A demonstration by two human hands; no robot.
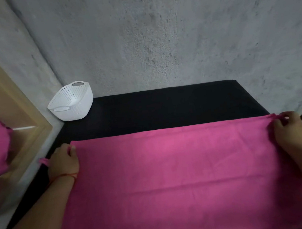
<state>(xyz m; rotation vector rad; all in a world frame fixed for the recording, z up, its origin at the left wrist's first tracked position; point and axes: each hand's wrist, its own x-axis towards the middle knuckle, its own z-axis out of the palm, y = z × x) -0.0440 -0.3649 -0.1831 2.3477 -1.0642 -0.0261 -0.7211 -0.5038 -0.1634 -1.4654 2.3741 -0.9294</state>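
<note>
I've got the big pink terry towel [171, 177] spread flat on the black counter [164, 107]. My left hand [63, 163] and right hand [292, 133] each pinch a far corner, pulling it taut so it folds square. The white perforated plastic basket [71, 102] waits at the back left.

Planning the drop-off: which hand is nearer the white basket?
Left. The left hand pinches the pink cloth on the white basket's side, nearer the camera; the right hand pinches its opposite corner.

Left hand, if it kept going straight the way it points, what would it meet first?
Probably the white basket at the far left corner of the table, though the left hand might pass just beside it.
</note>
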